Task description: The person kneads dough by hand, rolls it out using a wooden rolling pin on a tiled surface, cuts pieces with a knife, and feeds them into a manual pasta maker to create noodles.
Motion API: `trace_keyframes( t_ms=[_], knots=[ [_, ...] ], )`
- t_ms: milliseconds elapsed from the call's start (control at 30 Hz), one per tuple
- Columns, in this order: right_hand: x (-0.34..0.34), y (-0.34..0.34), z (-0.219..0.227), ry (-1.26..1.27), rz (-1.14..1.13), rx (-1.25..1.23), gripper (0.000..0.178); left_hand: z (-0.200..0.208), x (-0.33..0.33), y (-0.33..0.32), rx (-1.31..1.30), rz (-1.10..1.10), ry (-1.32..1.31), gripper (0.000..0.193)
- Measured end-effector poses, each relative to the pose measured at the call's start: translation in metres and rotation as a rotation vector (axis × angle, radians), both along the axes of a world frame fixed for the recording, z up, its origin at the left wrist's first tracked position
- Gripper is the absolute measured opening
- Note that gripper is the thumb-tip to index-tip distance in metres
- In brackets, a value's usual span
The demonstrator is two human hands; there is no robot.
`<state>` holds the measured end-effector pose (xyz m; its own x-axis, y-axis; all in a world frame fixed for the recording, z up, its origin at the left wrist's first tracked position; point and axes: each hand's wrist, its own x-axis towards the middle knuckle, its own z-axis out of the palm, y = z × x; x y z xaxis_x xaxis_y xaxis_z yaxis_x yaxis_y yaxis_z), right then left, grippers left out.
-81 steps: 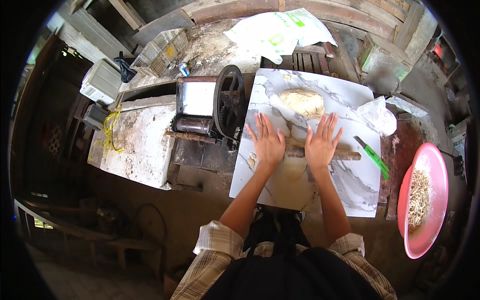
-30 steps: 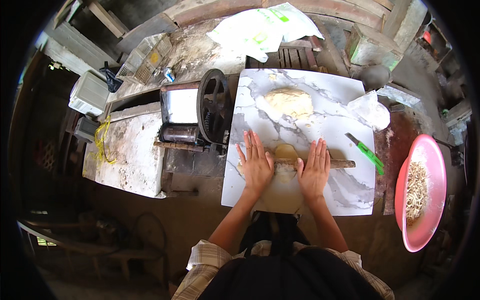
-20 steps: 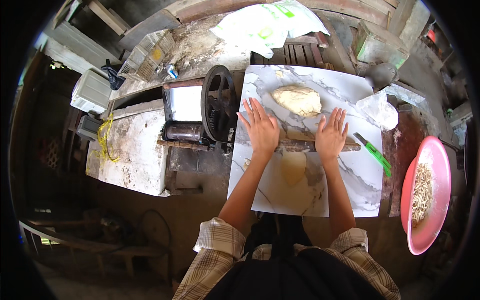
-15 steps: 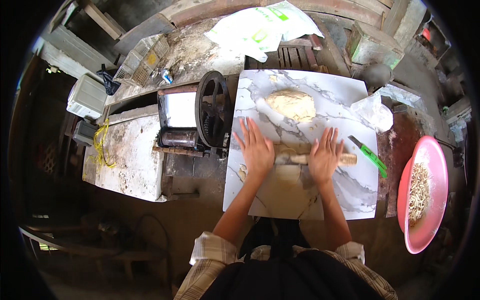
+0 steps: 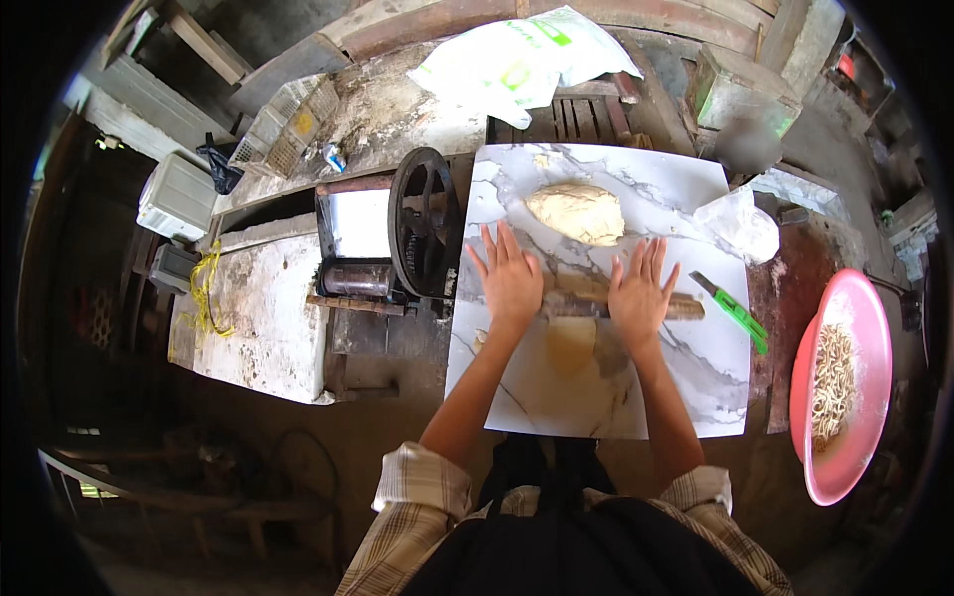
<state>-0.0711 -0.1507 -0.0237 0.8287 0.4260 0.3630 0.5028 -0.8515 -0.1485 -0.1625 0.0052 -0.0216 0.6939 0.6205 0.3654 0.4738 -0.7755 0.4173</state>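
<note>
Both of my palms lie flat across a wooden rolling pin (image 5: 576, 296), blurred by motion, on the marbled white board. My left hand (image 5: 512, 286) presses near its left end, fingers stretched forward and apart. Toward its other end rests my right hand (image 5: 640, 296), its fingers also spread. A thin flattened piece of dough (image 5: 570, 345) shows on the near side of the pin. Beyond my hands sits a pale lump of dough (image 5: 581, 214). To the right of my right hand lies a green utility knife (image 5: 733, 314) with its blade out.
The marbled board (image 5: 696, 397) borders a hand-wheel roller machine (image 5: 425, 223) on the left. A clear plastic bag with white contents (image 5: 750, 233) lies at its right edge. A pink basin (image 5: 874, 348) of small pale strips stands farther right. A large white bag (image 5: 537, 55) lies at the back.
Both hands have slid slightly forward, away from me, with the rolling pin turning under them. The dough lump and knife stay where they were on the board.
</note>
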Motion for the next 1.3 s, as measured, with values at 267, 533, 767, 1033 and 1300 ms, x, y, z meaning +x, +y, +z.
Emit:
trace_keyframes(
  t_ms=[267,533,767,1033,1300],
  knots=[
    [-0.010,-0.010,0.002,-0.087,0.077,0.046,0.049,0.004,-0.021,-0.017,0.049,-0.033,0.040,0.050],
    [-0.029,-0.018,0.010,-0.178,0.140,0.050,0.043,-0.009,-0.034,-0.021,0.127,-0.106,0.017,0.048],
    [-0.024,-0.025,0.005,-0.065,0.225,0.037,0.039,0.000,-0.038,-0.028,0.214,-0.111,0.088,0.049],
    [-0.040,-0.032,0.006,-0.120,0.212,0.054,0.044,-0.009,-0.054,-0.034,0.171,-0.207,0.102,0.056],
    [-0.052,-0.045,0.010,-0.108,0.296,0.109,0.048,-0.003,-0.061,-0.045,0.225,-0.204,0.023,0.050]
  ],
)
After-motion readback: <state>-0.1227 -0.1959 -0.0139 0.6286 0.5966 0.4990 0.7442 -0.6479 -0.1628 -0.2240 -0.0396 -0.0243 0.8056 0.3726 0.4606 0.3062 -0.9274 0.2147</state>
